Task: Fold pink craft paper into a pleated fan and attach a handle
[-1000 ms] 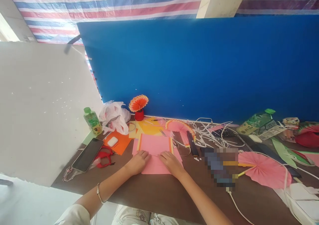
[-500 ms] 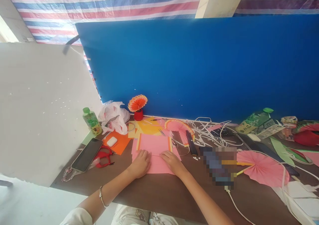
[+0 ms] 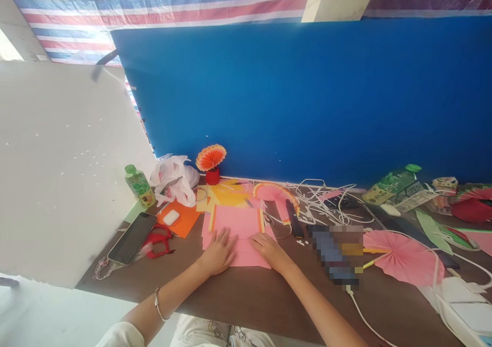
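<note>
A sheet of pink paper (image 3: 237, 221) with yellow-orange strips along its side edges lies in front of me, over other pink sheets. My left hand (image 3: 219, 252) rests flat on its left part, fingers spread. On the right part lies my right hand (image 3: 267, 249), its fingers stretched out and fingertips touching the paper near a crosswise line. Neither hand grips anything. Just behind the sheet are yellow paper (image 3: 226, 197) and a pink pleated fan with an orange-yellow rim (image 3: 272, 192).
Left are a phone (image 3: 132, 238), a red strap (image 3: 159, 240), a white case (image 3: 171, 217) on orange paper and a green bottle (image 3: 140, 187). Right are tangled white cables (image 3: 313, 203), a black bar-shaped object (image 3: 294, 220) and a pink fan (image 3: 407, 260). A blue panel (image 3: 300, 106) stands behind.
My left hand has flattened and spread its fingers on the paper, shifting slightly right. My right hand stays nearly in place. The view has shifted slightly.
</note>
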`<state>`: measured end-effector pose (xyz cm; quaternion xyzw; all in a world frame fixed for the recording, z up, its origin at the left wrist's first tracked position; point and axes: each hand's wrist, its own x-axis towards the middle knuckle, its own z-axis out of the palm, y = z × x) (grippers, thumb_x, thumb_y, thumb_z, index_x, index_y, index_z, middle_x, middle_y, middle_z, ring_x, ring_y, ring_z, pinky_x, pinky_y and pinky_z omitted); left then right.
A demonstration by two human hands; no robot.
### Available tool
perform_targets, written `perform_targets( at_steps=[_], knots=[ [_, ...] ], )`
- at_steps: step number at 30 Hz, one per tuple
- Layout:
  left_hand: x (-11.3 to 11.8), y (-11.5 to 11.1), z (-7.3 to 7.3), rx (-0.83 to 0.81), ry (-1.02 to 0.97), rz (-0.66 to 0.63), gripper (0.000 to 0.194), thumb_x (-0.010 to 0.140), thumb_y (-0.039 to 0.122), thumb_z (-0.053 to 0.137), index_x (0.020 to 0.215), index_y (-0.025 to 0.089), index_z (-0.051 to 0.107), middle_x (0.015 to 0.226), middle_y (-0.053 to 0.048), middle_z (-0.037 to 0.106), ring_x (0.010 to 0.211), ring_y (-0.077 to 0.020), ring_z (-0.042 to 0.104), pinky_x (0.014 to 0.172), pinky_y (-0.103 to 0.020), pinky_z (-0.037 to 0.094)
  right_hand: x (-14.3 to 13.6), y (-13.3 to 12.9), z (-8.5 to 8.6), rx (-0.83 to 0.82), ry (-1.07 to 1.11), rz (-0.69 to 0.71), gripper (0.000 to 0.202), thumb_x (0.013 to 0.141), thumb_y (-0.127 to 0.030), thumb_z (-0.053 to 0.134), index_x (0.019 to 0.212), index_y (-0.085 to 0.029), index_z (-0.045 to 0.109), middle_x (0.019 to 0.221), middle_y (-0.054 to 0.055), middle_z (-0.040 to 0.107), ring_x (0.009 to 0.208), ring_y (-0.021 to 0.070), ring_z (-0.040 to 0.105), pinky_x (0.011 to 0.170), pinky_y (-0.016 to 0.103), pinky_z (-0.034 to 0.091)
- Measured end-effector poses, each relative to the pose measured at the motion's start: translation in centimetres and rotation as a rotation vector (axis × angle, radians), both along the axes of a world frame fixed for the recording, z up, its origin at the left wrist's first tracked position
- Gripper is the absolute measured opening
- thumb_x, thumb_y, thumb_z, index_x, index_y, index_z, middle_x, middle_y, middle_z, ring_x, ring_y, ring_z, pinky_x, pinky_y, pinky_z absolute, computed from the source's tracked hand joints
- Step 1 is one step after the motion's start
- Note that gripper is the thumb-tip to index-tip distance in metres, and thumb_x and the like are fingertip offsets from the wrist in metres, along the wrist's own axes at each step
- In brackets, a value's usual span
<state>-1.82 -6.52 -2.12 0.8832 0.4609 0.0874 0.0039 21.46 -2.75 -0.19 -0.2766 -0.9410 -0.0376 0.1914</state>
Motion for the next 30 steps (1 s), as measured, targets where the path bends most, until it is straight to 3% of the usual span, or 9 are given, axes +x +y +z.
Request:
perform_targets(
  at_steps=[8,10,14,17,24,30],
  knots=[
    [0.9,-0.1,-0.1,0.032,0.005,0.042,0.048,0.091,0.033,0.027,0.134,0.013,0.035,0.140,-0.019,0.029,0.129,-0.0385,0.024,0.096,-0.061,0.025,0.4,0.5,-0.9,-0.059,0.049,0.011,0.036,0.083,0.000,0.035,0.103,-0.019,0.059,0.092,0.008,0.061,0.088,0.0180,0.056,0.078,0.035,0.049],
    [1.5,0.1,0.0,0.039,0.021,0.002,0.045,0.090,0.028,0.027,0.130,0.011,0.041,0.141,-0.018,0.029,0.129,-0.0377,0.023,0.097,-0.062,0.023,0.6,0.5,-1.3,-0.059,0.095,-0.016,0.035,0.084,-0.002,0.034,0.101,-0.018,0.060,0.093,0.008,0.061,0.090,0.0181,0.055,0.079,0.036,0.048],
    [2.6,0.4,-0.2,0.016,0.057,-0.110,0.045,0.089,0.021,0.024,0.119,-0.002,0.048,0.135,-0.026,0.035,0.131,-0.0317,0.024,0.103,-0.051,0.023,1.6,0.3,-1.8,-0.010,0.148,-0.143,0.028,0.086,-0.008,0.036,0.094,-0.017,0.062,0.094,0.010,0.061,0.093,0.0194,0.054,0.081,0.037,0.045],
    [2.9,0.5,-0.6,0.012,0.013,-0.071,0.048,0.090,0.024,0.023,0.123,-0.005,0.041,0.135,-0.029,0.032,0.131,-0.0316,0.023,0.102,-0.048,0.026,2.5,0.3,-2.0,-0.005,0.130,-0.179,0.030,0.087,-0.007,0.035,0.094,-0.017,0.062,0.092,0.010,0.061,0.091,0.0190,0.055,0.076,0.035,0.045],
    [3.1,0.1,-1.0,0.064,-0.052,0.016,0.052,0.092,0.035,0.024,0.137,0.009,0.024,0.142,-0.022,0.022,0.130,-0.0308,0.027,0.102,-0.044,0.027,2.9,1.1,-2.5,-0.073,0.173,-0.148,0.029,0.087,-0.010,0.036,0.097,-0.018,0.062,0.094,0.009,0.063,0.090,0.0186,0.057,0.080,0.036,0.047],
    [3.3,0.0,-1.5,0.083,-0.045,0.043,0.052,0.093,0.035,0.022,0.138,0.010,0.025,0.142,-0.017,0.027,0.129,-0.0294,0.029,0.103,-0.044,0.024,2.3,1.2,-2.5,-0.327,0.449,-0.334,0.019,0.085,-0.030,0.047,0.088,-0.019,0.063,0.091,0.007,0.063,0.091,0.0192,0.058,0.083,0.036,0.047]
  ],
)
